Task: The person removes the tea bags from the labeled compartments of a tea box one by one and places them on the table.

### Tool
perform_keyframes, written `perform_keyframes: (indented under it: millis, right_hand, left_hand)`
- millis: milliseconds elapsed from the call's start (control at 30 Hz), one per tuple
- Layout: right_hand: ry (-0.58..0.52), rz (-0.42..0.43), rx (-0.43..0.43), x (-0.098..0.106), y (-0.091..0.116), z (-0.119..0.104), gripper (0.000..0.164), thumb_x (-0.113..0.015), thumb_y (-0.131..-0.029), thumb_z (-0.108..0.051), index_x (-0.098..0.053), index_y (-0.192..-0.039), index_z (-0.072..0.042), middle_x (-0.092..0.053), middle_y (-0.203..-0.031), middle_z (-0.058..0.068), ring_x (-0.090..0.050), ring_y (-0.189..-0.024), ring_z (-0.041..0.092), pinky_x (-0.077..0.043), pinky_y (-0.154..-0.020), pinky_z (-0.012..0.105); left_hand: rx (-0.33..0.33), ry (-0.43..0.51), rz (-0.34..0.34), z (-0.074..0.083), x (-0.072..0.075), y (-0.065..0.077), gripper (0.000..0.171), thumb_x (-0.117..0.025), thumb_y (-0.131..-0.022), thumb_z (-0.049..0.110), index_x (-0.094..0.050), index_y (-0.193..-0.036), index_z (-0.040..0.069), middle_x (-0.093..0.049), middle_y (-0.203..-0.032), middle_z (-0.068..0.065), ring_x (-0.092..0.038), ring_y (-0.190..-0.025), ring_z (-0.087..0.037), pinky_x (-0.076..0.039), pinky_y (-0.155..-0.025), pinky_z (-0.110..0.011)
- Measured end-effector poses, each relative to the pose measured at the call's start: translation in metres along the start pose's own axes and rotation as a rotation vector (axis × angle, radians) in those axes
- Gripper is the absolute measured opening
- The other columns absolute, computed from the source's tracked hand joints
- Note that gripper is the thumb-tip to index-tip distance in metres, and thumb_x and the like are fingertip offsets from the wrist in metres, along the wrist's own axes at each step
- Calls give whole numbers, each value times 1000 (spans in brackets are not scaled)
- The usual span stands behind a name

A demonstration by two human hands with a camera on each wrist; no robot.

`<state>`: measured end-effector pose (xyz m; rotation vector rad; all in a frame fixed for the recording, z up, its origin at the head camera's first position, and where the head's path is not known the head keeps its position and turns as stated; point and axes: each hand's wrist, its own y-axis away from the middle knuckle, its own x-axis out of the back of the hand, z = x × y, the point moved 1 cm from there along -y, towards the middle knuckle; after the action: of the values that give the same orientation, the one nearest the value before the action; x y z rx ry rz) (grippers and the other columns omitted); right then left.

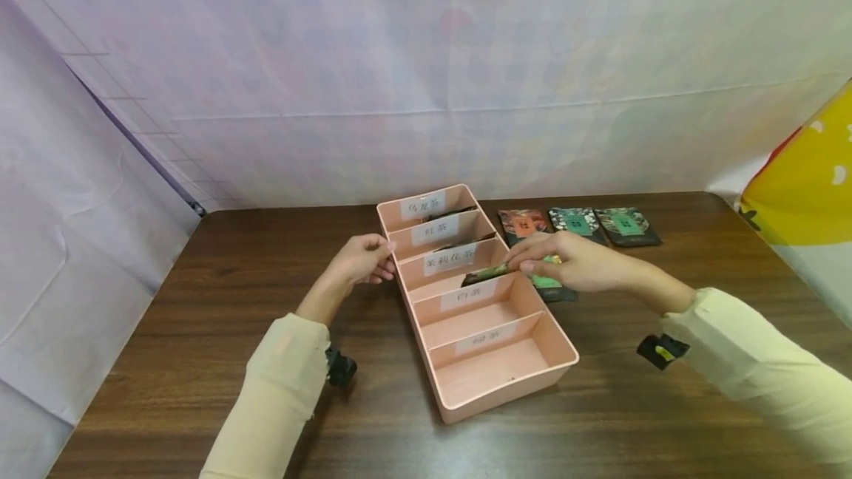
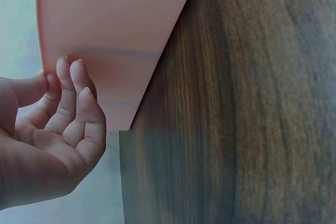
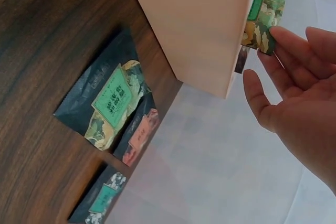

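A pink divided organizer box (image 1: pixel 506 386) with paper labels in Chinese stands at an angle on the table. My left hand (image 1: pixel 364 259) pinches its left rim between thumb and index finger, the other fingers loosely bent along the outer wall (image 2: pixel 121 19). A green-patterned tea sachet (image 3: pixel 268 11) stands in the middle compartment and sticks up over the rim. My right hand (image 1: pixel 572 261) touches the sachet's near end with nearly straight fingertips (image 3: pixel 278 35), its thumb apart from it. Dark sachets (image 1: pixel 459 211) show in the two far compartments.
Right of the box lie an orange-label sachet (image 1: pixel 523 223), a teal-label sachet (image 1: pixel 575 222) and a green-label sachet (image 1: pixel 626 225). Another green-label sachet (image 3: pixel 113 95) lies beside the box, partly under my right hand in the head view. A pale curtain (image 1: pixel 426 94) hangs behind the table (image 1: pixel 253 301).
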<state>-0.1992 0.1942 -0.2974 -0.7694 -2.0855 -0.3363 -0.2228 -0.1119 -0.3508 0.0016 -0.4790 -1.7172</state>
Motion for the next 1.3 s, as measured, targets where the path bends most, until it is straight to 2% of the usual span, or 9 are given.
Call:
perform_keyframes:
  millis: [233, 500, 733, 1000, 1133, 1300]
  right_hand:
    - [4, 20, -6, 6, 1, -5, 21, -48, -95, -7, -64, -109, -4, -58, -118, 11, -55, -107, 26, -47, -82, 39]
    - [18, 61, -50, 16, 4, -12, 23, -47, -95, -8, -63, -111, -6, -59, -118, 6, -55, -107, 22, -46, -83, 36]
    - [22, 109, 10, 28, 8, -20, 22, -48, -95, -5, -64, -109, -6, -58, -119, 5, -51, -113, 24, -46, -84, 32]
    - [61, 158, 26, 41, 14, -26, 21, -49, -95, -6, -65, -108, -7, -59, -116, 1, -52, -108, 9, -45, -80, 22]
    - [55, 182, 66, 47, 16, -28, 22, -48, -94, -3, -65, -107, -6, -60, -114, 2, -51, -107, 7, -42, -82, 17]
    - [92, 199, 51, 53, 23, -29, 22, -47, -95, -3, -65, -108, -6, -60, -114, 2, -51, -107, 4, -43, -80, 17]
  left_hand:
    - [-4, 2, -3, 0, 1, 0, 19, -48, -96, 18, -52, -88, 2, -55, -65, -4, -56, -55, -11, -45, -52, -22]
    - [-12, 13, -7, -1, 0, 0, 17, -49, -96, 17, -51, -88, 2, -55, -63, -3, -56, -53, -10, -46, -52, -23]
    - [-13, 7, -4, -1, 0, 0, 17, -49, -96, 16, -52, -89, 1, -55, -63, -3, -56, -53, -10, -46, -53, -24]
    - [-9, 17, -2, 0, -1, 0, 17, -49, -96, 16, -52, -88, 2, -55, -63, -3, -56, -53, -10, -46, -53, -24]
    - [-4, 11, -2, 0, -1, 1, 17, -49, -96, 16, -52, -89, 1, -55, -64, -3, -56, -54, -10, -46, -53, -23]
    - [-6, 15, -1, 0, -1, 2, 17, -49, -96, 16, -52, -88, 1, -56, -64, -3, -56, -53, -10, -46, -53, -23]
